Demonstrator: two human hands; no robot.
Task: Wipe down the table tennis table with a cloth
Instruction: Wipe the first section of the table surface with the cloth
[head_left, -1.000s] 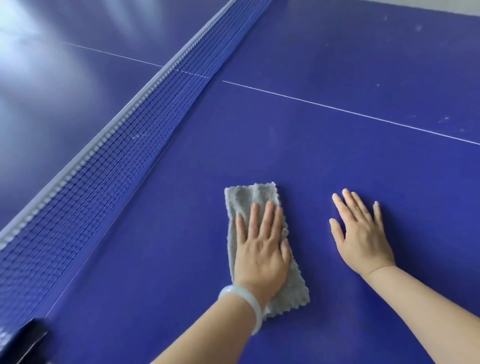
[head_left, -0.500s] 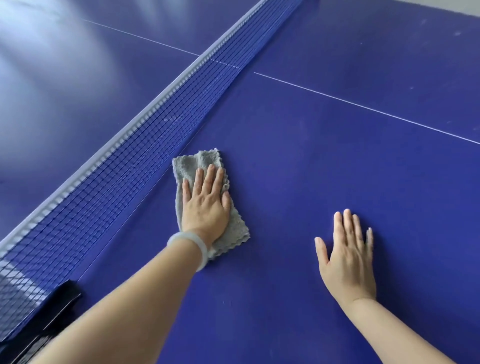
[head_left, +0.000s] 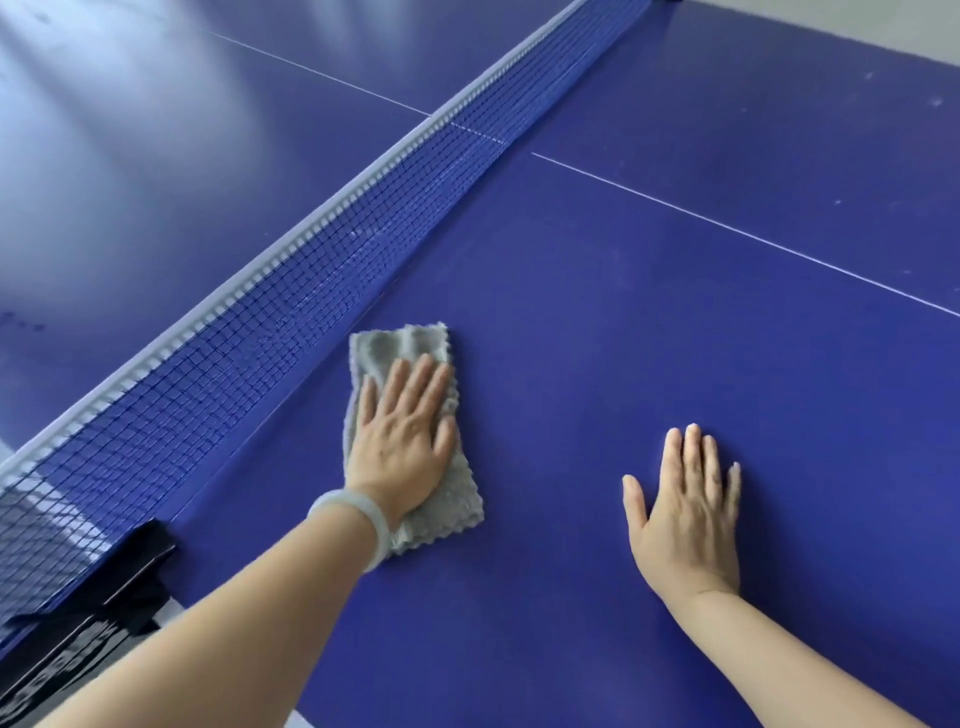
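Nearest us, at 8 o'clock, a black net clamp sits on the edge of the blue desk. Just beyond it we see the left hand, a pale bracelet on its wrist. It lies flat on a grey cloth, with its fingers straight and close together, pressing rather than gripping. The cloth is a long folded strip at 7 o'clock of centre, just beside the foot of the net. At 5 o'clock the right hand rests palm-down on bare desk with straight fingers, holding nothing, apart from the cloth. Farther off, the net runs from 8 o'clock to 1 o'clock, and a white line crosses at 2 o'clock.
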